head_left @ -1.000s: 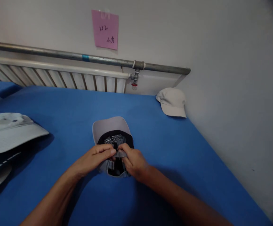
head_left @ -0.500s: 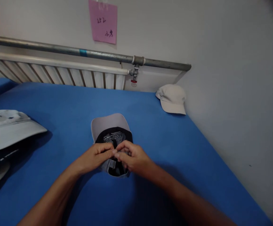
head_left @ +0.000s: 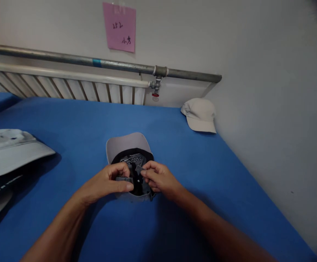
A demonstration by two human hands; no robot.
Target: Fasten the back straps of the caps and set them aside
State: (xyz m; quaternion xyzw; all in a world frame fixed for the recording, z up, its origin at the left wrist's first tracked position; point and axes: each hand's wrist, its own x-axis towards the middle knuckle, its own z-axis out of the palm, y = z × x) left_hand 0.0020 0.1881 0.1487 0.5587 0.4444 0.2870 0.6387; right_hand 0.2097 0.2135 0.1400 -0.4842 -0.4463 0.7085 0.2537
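Note:
A grey baseball cap (head_left: 128, 143) lies upside down on the blue surface, brim pointing away from me and dark inside facing up. My left hand (head_left: 112, 182) is closed at the near left edge, its thumb and fingers around a grey strap with a buckle (head_left: 128, 179). My right hand (head_left: 160, 178) pinches the thin grey end of a strap (head_left: 139, 168) above the cap's opening. A small gap separates the two hands. Fingers hide part of the strap and the cap's rear edge.
A pale cap (head_left: 200, 114) sits at the far right corner by the wall. Several stacked caps (head_left: 13, 153) are at the left. Behind the blue surface (head_left: 79, 120) run a radiator (head_left: 87, 89) and a metal pipe (head_left: 65, 58) with a valve (head_left: 156, 85).
My hands, touching at the fingertips before, have moved apart. The buckle now shows in my left hand, and the strap end stands free in my right fingers. The cap stays in place.

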